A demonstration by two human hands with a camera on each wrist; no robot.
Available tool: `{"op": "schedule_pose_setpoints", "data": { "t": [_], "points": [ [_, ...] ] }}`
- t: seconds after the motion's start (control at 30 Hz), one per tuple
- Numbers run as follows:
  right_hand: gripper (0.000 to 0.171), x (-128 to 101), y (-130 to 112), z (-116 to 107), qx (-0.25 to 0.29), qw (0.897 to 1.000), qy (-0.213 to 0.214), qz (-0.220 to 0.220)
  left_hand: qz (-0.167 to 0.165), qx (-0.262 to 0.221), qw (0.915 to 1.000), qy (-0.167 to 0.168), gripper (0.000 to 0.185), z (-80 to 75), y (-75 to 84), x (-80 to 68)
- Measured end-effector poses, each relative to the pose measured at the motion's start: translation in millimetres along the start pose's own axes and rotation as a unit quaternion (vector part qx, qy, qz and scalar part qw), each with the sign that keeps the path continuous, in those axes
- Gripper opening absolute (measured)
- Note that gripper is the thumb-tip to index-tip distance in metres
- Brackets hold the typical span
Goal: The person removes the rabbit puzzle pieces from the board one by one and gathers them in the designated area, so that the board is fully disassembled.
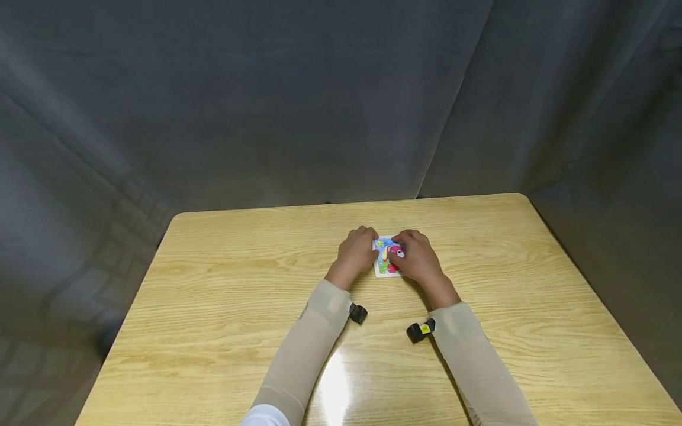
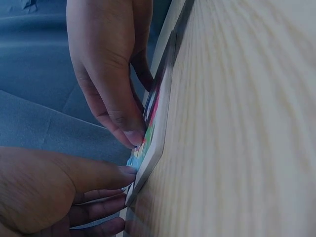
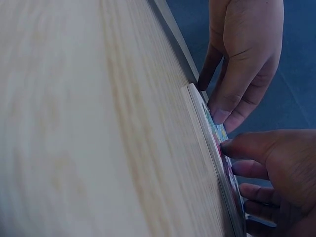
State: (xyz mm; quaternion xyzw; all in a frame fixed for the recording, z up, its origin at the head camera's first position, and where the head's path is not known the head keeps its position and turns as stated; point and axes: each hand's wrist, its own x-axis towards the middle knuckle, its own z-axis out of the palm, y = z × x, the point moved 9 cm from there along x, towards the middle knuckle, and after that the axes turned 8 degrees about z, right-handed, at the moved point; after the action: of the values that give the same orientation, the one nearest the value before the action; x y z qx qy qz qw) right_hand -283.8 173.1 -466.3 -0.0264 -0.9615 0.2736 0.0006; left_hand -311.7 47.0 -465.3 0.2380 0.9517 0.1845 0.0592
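Observation:
A small flat puzzle board with a white border lies on the table, its picture showing a pink animal on green and blue. My left hand holds its left edge; in the left wrist view the thumb rests on the top while the fingers go down beside the edge. From the right, my right hand reaches over the picture. Its thumb and fingertips touch the printed surface, the fingers fairly straight. Part of the picture is hidden under this hand.
The wooden table has its far edge a short way beyond the hands. A dark grey curtain hangs behind it and along both sides. Small black cameras sit on both sleeved wrists.

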Motion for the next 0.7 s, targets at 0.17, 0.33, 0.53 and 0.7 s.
{"op": "schedule_pose_setpoints", "data": {
  "t": [0.17,0.33,0.53,0.7],
  "points": [
    [0.043,-1.5,0.0,0.0,0.004,1.0,0.0,-0.002,-0.004,0.001,1.0,0.001,0.03,-1.6,0.0,0.2],
    [0.043,-3.0,-0.2,0.6,0.001,1.0,-0.002,-0.001,-0.006,0.003,1.0,0.007,0.027,-1.6,-1.1,0.7],
    [0.042,-2.5,-1.1,0.1,0.001,1.0,0.001,-0.001,-0.005,0.004,0.9999,0.012,0.027,-3.7,-0.6,0.3],
    [0.042,-2.2,-0.9,2.0,-0.003,1.0,0.0,-0.003,-0.002,0.004,0.9999,0.01,0.027,-3.6,-0.9,0.1]
  ]
}}
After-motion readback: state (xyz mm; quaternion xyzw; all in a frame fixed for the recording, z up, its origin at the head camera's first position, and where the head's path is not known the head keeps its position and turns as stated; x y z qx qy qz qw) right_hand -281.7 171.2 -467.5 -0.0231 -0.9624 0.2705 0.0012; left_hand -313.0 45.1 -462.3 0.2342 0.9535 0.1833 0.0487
